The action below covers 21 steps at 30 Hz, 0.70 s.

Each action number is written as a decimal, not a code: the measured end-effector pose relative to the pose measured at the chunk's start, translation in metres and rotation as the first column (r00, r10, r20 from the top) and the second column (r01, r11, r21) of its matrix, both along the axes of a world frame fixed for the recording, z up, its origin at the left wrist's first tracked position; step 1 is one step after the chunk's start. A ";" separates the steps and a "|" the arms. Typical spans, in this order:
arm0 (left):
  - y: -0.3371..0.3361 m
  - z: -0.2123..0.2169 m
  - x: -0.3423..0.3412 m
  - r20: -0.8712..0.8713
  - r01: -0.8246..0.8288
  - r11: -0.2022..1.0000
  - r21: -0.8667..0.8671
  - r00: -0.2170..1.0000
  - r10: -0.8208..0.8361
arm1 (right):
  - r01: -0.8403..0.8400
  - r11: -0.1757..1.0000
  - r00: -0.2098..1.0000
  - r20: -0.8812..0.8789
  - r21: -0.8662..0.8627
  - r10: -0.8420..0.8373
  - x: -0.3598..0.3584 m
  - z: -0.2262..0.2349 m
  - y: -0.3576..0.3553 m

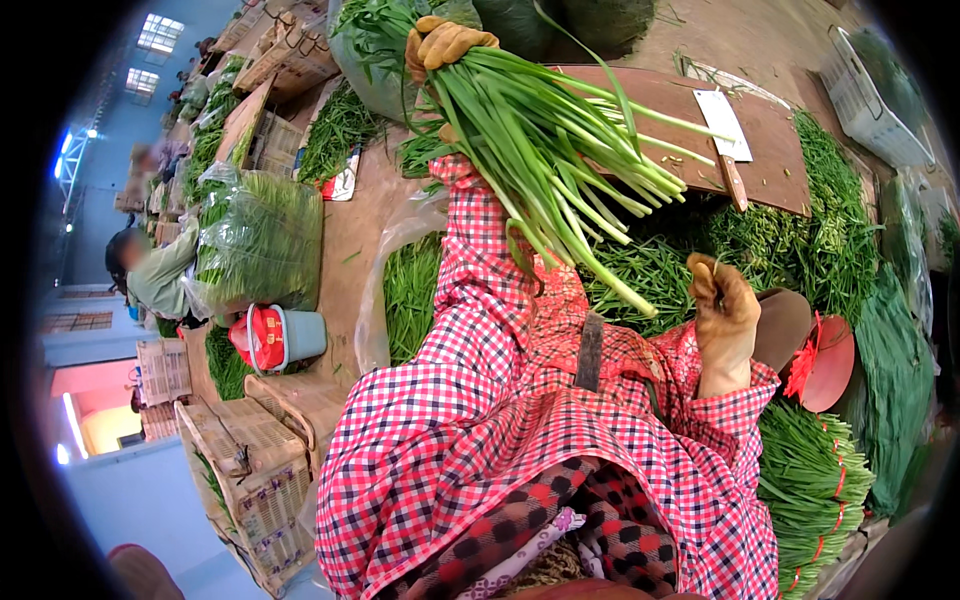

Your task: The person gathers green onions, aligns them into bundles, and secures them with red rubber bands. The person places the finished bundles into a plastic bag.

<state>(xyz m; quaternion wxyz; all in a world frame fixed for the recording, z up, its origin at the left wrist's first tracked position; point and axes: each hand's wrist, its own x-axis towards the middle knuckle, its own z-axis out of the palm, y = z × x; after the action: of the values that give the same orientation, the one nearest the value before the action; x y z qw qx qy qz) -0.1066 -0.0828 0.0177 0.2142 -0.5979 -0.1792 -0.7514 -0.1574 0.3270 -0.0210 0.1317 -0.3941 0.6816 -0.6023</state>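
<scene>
My left hand (442,45), in a tan work glove, is stretched out ahead and grips a thick bunch of green chives (545,150) by its leafy end. The pale stalk ends fan out down and to the right. My right hand (722,318), also gloved, hovers near my lap with fingers bent, just right of the lowest stalk tips, and holds nothing I can make out. Both arms wear a red and white checked smock. A brown wooden cutting board (775,160) lies beyond the bunch, with a white-bladed cleaver (727,135) on it.
Loose chives (800,245) cover the ground past my knees. Tied bundles (810,480) are stacked at lower right beside red discs (828,362). Bagged greens (260,235), a blue bucket (300,335) and woven crates (255,470) stand at left, near a seated person (150,270). A white crate (870,95) is at upper right.
</scene>
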 end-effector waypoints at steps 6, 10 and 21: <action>-0.005 -0.003 0.001 0.011 -0.016 1.000 -0.002 1.000 0.016 | -0.283 0.959 0.869 0.423 0.003 0.256 0.010 0.031 -0.043; -0.001 -0.003 0.002 0.013 -0.009 1.000 -0.012 1.000 0.009 | -0.256 0.965 0.789 0.566 -0.050 0.238 0.023 0.008 -0.077; -0.012 -0.015 0.001 -0.038 -0.032 0.999 -0.019 0.999 0.031 | 0.009 0.975 0.991 -0.129 -0.223 -0.038 0.009 0.071 -0.039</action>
<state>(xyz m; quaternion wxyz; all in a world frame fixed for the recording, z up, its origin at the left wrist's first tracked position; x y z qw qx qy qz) -0.1057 -0.0948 0.0027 0.2235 -0.6110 -0.1919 -0.7348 -0.1488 0.2877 0.0496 0.0344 -0.4373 0.6219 -0.6487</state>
